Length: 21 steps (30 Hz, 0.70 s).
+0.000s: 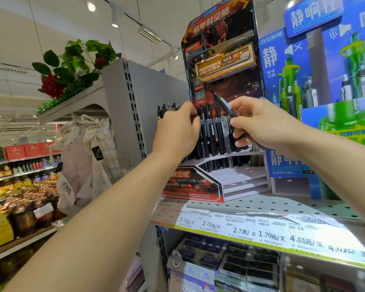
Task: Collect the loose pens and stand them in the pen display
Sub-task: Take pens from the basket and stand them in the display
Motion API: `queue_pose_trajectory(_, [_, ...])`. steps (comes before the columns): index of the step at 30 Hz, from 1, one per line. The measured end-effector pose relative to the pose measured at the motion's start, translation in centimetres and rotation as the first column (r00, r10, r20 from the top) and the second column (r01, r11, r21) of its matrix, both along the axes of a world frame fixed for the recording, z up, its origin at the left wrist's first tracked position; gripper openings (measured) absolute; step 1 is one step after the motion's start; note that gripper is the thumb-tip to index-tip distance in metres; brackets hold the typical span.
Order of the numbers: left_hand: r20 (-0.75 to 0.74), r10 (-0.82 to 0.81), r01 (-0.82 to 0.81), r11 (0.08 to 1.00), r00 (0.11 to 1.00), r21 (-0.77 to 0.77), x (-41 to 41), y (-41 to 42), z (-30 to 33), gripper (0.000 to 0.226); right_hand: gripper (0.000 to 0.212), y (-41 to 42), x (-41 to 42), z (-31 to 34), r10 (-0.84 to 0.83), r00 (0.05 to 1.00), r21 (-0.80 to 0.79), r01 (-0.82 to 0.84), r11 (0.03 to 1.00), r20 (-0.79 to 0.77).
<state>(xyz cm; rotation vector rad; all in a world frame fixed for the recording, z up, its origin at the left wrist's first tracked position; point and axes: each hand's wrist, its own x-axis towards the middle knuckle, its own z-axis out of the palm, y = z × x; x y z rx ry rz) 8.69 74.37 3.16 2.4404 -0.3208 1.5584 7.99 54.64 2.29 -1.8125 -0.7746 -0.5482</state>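
A red and black cardboard pen display [223, 60] stands on a perforated shelf [261, 204], with several black pens [213, 131] upright in its tiered holder. My left hand [177, 129] grips a bunch of black pens at the left side of the display; their tops [167, 108] stick up above my fingers. My right hand [259, 125] pinches one black pen [222, 103], tilted with its end pointing up and left, just above the standing pens.
A blue and green display [325, 91] stands close on the right. Price labels [261, 230] line the shelf's front edge, with boxed stationery [219, 268] below. A grey shelf end panel [124, 106] and hanging bags [86, 157] are to the left.
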Motion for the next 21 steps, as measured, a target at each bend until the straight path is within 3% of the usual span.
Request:
queue_pose_trajectory(3, [-0.160,0.124,-0.109,0.989,0.979,0.097,-0.4,-0.4,0.6,0.035,0.020,0.1,0.0,0.0,0.026,1.000,0.078,-0.025,0.997,-0.007])
queue_pose_trajectory(9, [-0.290,0.208,-0.170,0.974,0.934,0.151,-1.5,-0.1,2.1,0.041,0.016,-0.6,0.2,-0.2,-0.041,0.994,0.078,0.033,0.996,0.105])
queue_pose_trajectory(15, [-0.365,0.129,-0.100,0.990,0.922,0.098,-2.0,0.4,1.5,0.056,0.046,-0.2,-0.1,-0.3,-0.028,0.987,0.054,0.020,0.998,0.159])
queue_pose_trajectory(18, [-0.201,-0.018,0.018,1.000,0.979,-0.002,-2.5,1.5,-0.3,0.053,0.066,-0.1,-0.2,-0.4,-0.042,0.977,0.048,0.032,0.998,0.207])
queue_pose_trajectory(21, [0.136,-0.138,0.154,0.981,0.981,-0.118,-2.7,3.5,-4.2,0.038,0.081,0.2,-0.5,-0.8,-0.088,0.959,0.025,0.085,0.996,0.268])
